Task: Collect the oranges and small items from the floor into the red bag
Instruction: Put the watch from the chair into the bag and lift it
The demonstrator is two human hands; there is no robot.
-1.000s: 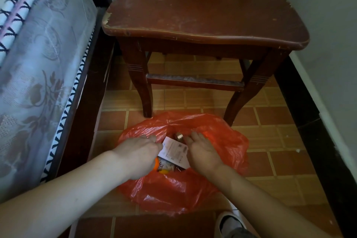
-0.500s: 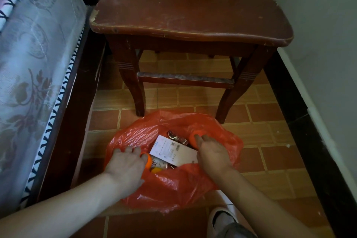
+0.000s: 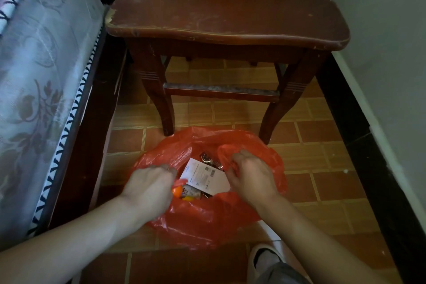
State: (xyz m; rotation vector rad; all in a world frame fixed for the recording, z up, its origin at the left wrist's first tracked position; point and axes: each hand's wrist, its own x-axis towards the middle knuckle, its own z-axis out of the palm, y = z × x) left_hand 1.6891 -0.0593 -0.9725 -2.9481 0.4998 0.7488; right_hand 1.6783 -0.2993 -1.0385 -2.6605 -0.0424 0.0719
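1. A bed (image 3: 34, 76) with a floral, lace-like cover and a dark wooden frame fills the left edge; its top and far end are cut off.
2. The left hand (image 3: 149, 188) curls its fingers together, pinching the left rim of the red bag (image 3: 207, 219); the fingertips are hidden in the plastic.
3. The red bag, thin crinkled plastic, sits on the tiled floor (image 3: 322, 163) in front of a scuffed wooden chair (image 3: 226, 7).
4. Inside it, an orange (image 3: 178, 191) peeks out, mostly hidden by the left hand; a white printed paper (image 3: 205, 175) lies over a patterned packet and a metallic item (image 3: 208, 160), hard to identify.
5. The right hand (image 3: 250, 174) bunches its fingers, gripping the right rim.
6. A pale slipper (image 3: 265, 258) is cut off below.
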